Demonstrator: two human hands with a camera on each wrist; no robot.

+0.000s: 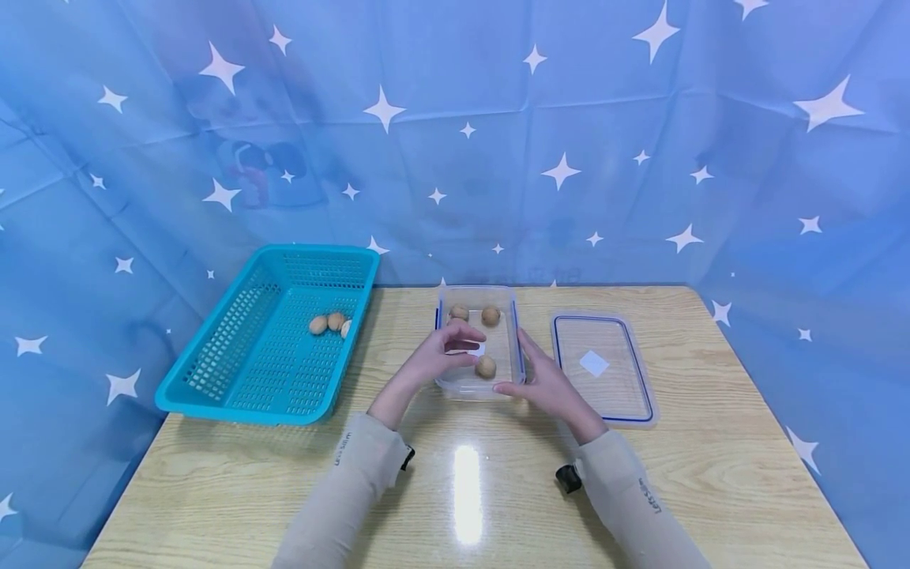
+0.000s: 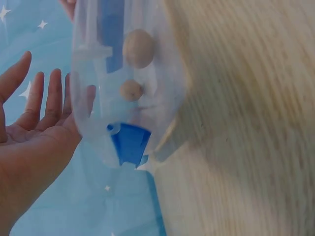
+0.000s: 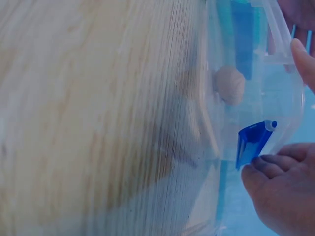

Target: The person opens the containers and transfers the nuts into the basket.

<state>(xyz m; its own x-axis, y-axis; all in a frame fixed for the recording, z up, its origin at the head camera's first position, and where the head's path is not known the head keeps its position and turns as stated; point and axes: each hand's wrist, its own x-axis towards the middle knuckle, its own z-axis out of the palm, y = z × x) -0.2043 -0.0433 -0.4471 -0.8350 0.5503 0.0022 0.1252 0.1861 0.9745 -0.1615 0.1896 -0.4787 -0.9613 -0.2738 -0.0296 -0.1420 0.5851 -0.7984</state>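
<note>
A clear plastic container (image 1: 472, 387) with blue side clips stands on the table and holds three walnuts; the near walnut (image 1: 486, 367) sits by my left thumb. My left hand (image 1: 444, 352) hovers over the container's left side with fingers loosely bent and spread, nothing in its grasp. In the left wrist view its palm (image 2: 39, 147) shows bare beside the clear wall. My right hand (image 1: 547, 387) holds the container at its right front corner, thumb at the front rim. The right wrist view shows its fingers curled beside the blue clip (image 3: 253, 142).
At the left stands a turquoise slotted basket (image 1: 213, 416) with several walnuts (image 1: 336, 322) along its right side. A clear lid (image 1: 626, 367) with a blue seal lies right of the container. A blue star-patterned curtain (image 1: 455, 158) hangs behind the wooden table (image 1: 711, 442).
</note>
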